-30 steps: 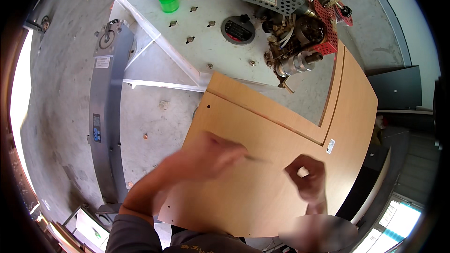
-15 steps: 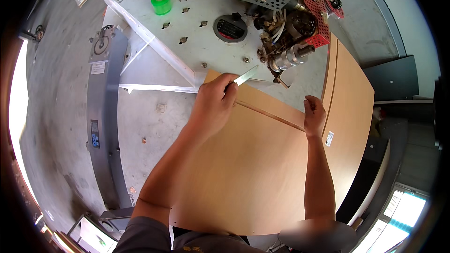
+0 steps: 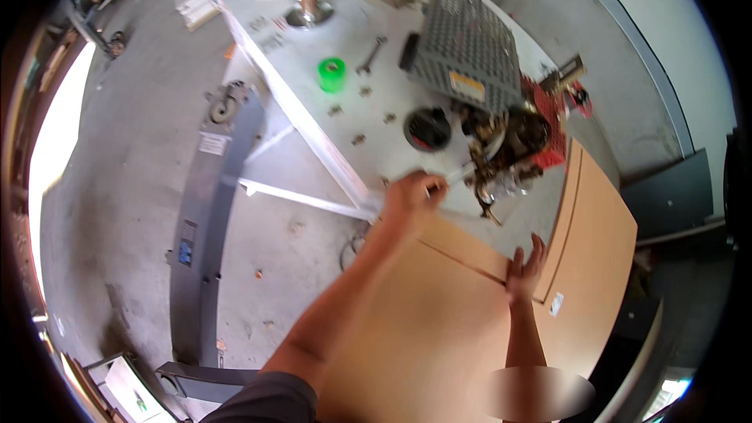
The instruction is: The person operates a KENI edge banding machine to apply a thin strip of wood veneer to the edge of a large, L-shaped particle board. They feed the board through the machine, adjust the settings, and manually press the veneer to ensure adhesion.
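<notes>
"Pale metal — is that what our left hand (image 3: 413, 196) pinches?"

"Yes, 1 blurred blade (image 3: 460, 174), jutting from our curled fingers; its long axis runs rightward and away, tip toward the machine (image 3: 474, 51)."

"And our right hand (image 3: 526, 270)?"

"Farther from it — fingers spread over the wooden board (image 3: 423, 329)."

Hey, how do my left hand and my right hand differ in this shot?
Your left hand is closed around a thin tool; your right hand is open, fingers spread, nothing visible in it.
The left hand is farther forward, its tool pointing toward the machine; the right hand is nearer, by the board's cutout.
Both are bare.
</notes>
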### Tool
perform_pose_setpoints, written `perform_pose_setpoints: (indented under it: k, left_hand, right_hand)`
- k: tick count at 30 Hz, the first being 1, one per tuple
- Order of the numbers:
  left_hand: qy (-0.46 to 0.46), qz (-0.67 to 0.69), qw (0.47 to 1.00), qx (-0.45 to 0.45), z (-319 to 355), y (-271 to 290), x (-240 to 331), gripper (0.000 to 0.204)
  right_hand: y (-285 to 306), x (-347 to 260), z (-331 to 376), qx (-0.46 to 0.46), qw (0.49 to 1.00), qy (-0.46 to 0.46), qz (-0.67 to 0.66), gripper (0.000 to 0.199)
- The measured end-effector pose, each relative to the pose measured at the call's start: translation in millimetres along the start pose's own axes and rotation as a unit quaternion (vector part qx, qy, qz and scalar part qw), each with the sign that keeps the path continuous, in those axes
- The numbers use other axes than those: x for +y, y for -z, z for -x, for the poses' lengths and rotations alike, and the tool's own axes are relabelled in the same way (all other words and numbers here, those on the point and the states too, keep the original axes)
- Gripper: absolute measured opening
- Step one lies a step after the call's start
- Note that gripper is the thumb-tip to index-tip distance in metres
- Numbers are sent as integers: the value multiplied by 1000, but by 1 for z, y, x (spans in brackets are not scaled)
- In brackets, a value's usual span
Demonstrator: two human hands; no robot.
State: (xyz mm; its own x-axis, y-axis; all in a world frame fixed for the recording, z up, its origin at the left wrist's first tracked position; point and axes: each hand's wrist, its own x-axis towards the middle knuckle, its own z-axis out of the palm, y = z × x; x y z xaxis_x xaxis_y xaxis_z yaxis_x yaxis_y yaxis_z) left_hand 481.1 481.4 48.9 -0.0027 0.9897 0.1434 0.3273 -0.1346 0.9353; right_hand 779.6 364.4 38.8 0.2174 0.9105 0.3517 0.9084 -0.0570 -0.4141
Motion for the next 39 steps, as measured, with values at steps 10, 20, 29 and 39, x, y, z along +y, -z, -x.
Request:
perform_pose_setpoints:
  k: [10,20,29,39]
  left_hand:
    - [113,173,883,-421,115,25,42,22]
    - [-229,-111,944,211,-121,217,82,55]
    - [-340,-167,896,230,-253,288,128,74]
    - [-327,-230,889,222,-265,275,136,73]
  right_hand:
    - [31,-132,77,-101,780,-252,-563,18]
    - [66,-17,115,-185,857,-357,-322,41]
    - [43,-19,123,-69,863,-354,-353,39]
    - [44,-14,126,-83,868,-351,-340,43]
